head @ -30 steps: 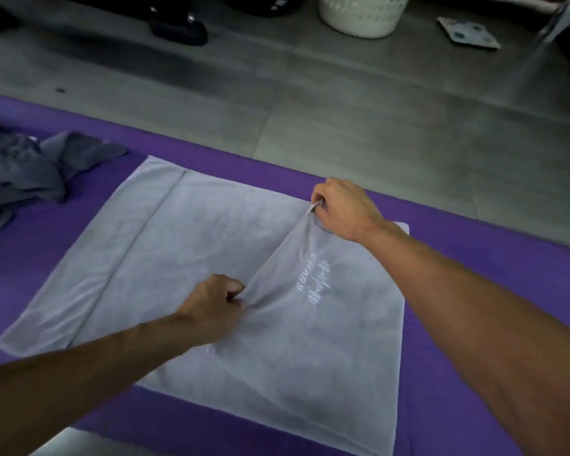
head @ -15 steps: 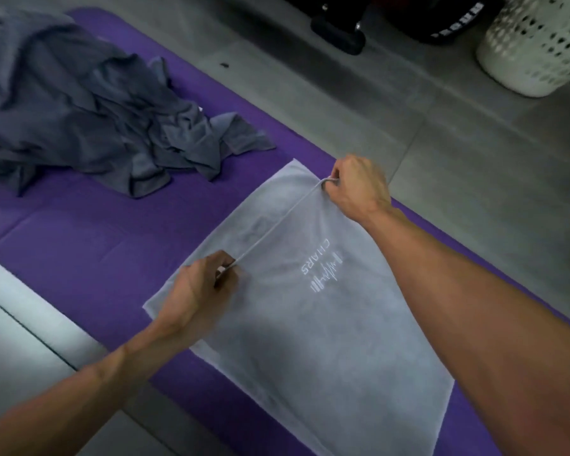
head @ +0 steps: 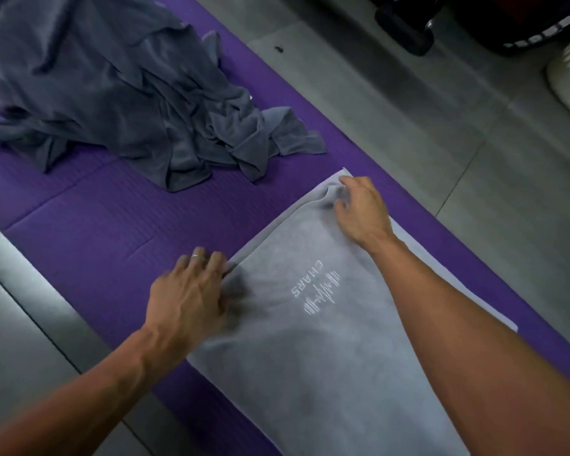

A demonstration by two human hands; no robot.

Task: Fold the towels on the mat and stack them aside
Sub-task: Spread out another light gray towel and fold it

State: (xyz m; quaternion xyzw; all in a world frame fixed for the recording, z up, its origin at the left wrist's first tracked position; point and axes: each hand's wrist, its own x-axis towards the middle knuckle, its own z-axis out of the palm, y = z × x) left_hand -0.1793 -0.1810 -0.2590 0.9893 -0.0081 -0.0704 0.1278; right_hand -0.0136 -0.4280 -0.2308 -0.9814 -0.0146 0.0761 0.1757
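Now the light grey towel (head: 326,340), folded once with its white logo (head: 316,291) facing up, lies flat on the purple mat (head: 89,218), its long axis running from the near right toward the far left corner. The left hand (head: 188,297) rests on the towel's left edge about midway along it, fingers loosely spread and lying flat, not pinching anything visible. The right hand (head: 362,212) sits at the far corner, its fingers curled over a small bunched wrinkle of cloth; whether they actually pinch it I cannot tell. Both hands lie along the same left edge, so the bulk of the towel stretches right and near of the fingers, and a further fold would probably carry that edge across. A crumpled heap of darker grey towels (head: 119,93) waits at the far left of the mat, well apart.
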